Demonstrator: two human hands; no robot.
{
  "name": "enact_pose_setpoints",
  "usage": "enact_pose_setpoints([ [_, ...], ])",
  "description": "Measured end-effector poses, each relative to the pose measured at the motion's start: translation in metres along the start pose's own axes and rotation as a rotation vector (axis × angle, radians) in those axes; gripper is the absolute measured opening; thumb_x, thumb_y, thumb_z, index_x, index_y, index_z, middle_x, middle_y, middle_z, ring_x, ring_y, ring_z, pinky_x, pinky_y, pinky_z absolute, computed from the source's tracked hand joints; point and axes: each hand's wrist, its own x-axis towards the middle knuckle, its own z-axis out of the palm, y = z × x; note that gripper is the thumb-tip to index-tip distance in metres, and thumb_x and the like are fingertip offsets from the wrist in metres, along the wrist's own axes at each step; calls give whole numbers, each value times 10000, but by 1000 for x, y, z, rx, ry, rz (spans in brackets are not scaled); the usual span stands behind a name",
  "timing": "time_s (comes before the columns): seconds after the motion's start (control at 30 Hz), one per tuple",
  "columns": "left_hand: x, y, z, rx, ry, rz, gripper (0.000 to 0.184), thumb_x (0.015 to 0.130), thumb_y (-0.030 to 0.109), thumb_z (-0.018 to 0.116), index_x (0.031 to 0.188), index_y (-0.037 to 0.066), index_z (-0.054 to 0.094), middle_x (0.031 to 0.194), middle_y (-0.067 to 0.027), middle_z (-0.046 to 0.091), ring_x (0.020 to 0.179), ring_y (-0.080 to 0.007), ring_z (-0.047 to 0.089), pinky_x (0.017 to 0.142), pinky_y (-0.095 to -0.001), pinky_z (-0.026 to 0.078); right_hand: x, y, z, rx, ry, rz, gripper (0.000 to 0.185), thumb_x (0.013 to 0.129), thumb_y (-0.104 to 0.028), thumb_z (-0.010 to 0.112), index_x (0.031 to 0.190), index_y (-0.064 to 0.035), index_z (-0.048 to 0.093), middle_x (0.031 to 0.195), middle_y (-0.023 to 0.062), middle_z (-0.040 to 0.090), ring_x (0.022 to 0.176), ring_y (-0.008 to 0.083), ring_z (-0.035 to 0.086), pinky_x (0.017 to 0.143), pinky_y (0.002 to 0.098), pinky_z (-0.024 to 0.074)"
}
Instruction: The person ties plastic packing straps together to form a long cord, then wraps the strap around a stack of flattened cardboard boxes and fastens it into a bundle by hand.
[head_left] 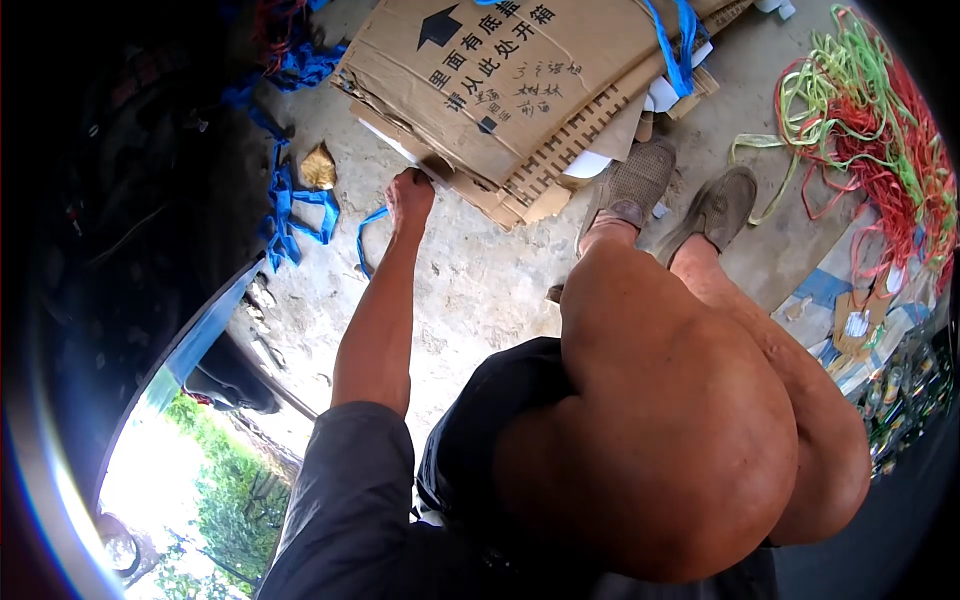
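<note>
My left hand (410,200) is closed at the near left edge of a stack of flattened cardboard boxes (470,110). A narrow blue strap (364,243) runs out from the fist and curls down over the floor. Where the strap goes past the fingers is hidden. Printed and handwritten characters mark the top sheet of the stack, which lies flat on the ground. Another blue strap (678,60) loops over the stack's far right end. My right hand is out of view.
My shoes (640,180) stand against the stack's right side. Tangled red and green straps (860,140) lie at right, with a heap of bottles (900,400) below. Crumpled blue straps (290,200) and a dry leaf (318,167) are on the concrete floor (470,290) at left.
</note>
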Motion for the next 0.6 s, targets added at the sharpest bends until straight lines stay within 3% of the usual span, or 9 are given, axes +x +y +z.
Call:
enact_pose_setpoints([
  [0.03,-2,1,-4,13,-13,-6,281,929,276,593,959,62,773,981,-263,723,942,-496,687,841,-573,540,-26,26,11,-23,-95,-102,245,881,-244,732,1022,-59,806,851,62,778,820,178,775,815,214,562],
  [0.13,-2,2,-12,12,-49,-8,296,933,275,574,960,56,771,982,-265,722,944,-492,689,848,-564,541,7,8,-22,-26,-185,-167,234,878,-215,748,1047,-63,804,870,65,780,831,175,776,812,210,565],
  [0.2,3,-3,-15,-38,-75,8,306,930,280,567,956,54,772,980,-271,719,942,-487,693,849,-548,545,18,0,-24,-29,-52,-138,209,859,-179,778,1031,-63,804,858,71,777,801,173,768,776,200,565],
  [0.3,5,10,-33,-269,-264,-265,323,923,291,562,956,46,770,983,-282,712,943,-484,695,853,-525,545,0,-8,12,-146,267,53,205,807,-145,832,984,-51,793,808,79,766,715,174,741,686,193,558],
  [0.4,6,4,-34,-175,-126,-7,338,912,302,572,956,28,765,973,-287,709,943,-482,694,846,-507,546,-10,-3,21,-125,309,79,197,825,-145,811,991,-41,786,819,85,765,731,178,738,696,212,558],
  [0.6,0,24,-55,-67,-87,30,382,880,361,629,892,1,755,936,-294,700,922,-479,694,817,-502,538,-48,36,32,98,138,-83,188,861,-144,770,1004,-22,772,841,96,761,762,184,731,715,251,559],
])
